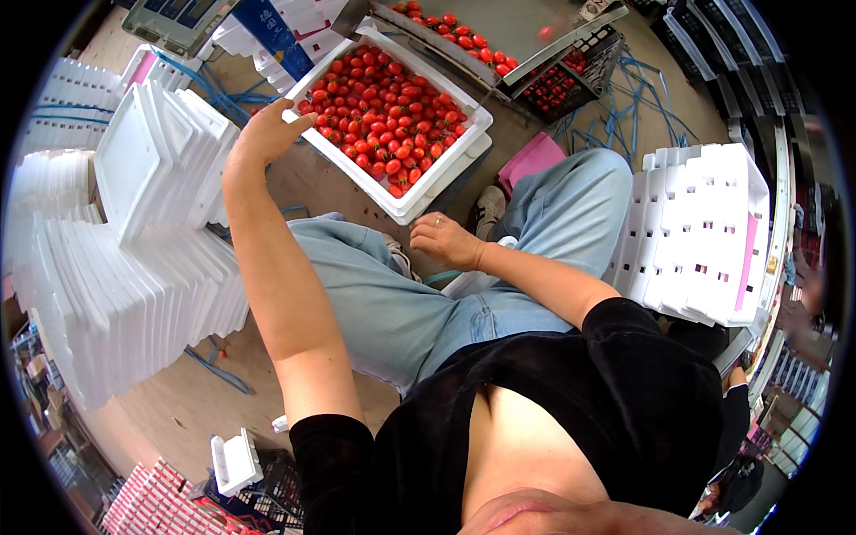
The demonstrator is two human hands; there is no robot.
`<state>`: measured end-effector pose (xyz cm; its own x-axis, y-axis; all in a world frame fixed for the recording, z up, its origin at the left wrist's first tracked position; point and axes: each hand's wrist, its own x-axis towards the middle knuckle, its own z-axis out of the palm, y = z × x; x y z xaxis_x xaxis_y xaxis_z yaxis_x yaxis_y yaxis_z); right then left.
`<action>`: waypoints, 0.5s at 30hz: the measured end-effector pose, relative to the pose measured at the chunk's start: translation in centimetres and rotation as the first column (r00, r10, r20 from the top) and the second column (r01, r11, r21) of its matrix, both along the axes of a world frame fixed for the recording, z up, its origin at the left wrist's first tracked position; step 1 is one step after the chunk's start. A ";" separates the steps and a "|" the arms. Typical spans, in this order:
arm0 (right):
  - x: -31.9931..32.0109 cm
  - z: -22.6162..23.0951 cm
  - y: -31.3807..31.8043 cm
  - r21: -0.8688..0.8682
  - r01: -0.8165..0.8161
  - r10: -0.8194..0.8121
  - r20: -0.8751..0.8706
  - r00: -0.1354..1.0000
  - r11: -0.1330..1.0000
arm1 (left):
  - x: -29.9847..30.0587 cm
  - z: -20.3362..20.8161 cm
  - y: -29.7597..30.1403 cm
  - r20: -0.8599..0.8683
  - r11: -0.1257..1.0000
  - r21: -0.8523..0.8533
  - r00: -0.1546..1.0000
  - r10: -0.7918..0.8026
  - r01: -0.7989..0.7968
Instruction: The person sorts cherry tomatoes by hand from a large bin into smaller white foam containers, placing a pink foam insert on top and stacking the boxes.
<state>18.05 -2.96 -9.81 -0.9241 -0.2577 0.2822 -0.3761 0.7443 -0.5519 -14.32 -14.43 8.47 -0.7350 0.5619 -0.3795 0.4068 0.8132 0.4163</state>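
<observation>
The near corner of the white foam box (446, 174) is partly covered by the right hand (446, 241), so whether those curled fingers actually grip the rim cannot be told; the hand sits at the box's near edge, just above the person's knee. A second foam tray lies under the box, only its edges showing. The left hand (267, 129) rests on the box's left corner, fingers spread and loose over the rim, grasping nothing. The box sits on the floor (303, 178) between the two hands, filled with small, glossy red cherry tomatoes (388, 111). To the left stand leaning stacks of white foam lids (134, 267), ribbed and matte; to the right, a stack of white slotted crates (704, 232). Beyond the box a metal chute (499, 36) carries more tomatoes, its far end cut off.
</observation>
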 end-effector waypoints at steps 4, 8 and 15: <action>2.3 -2.8 -2.1 -0.010 -0.194 0.183 0.384 0.905 0.981 | -0.1 -0.4 0.2 -0.013 1.000 -0.003 1.000 -0.027 0.027; 3.7 -0.9 -3.2 -0.099 -0.208 0.208 0.769 0.604 0.973 | 0.4 -0.1 0.4 -0.004 1.000 0.006 1.000 -0.029 0.029; 4.6 -3.8 -3.6 0.061 -0.254 0.168 0.602 0.781 0.965 | 0.3 -0.1 0.7 0.018 0.997 -0.004 0.997 -0.075 0.075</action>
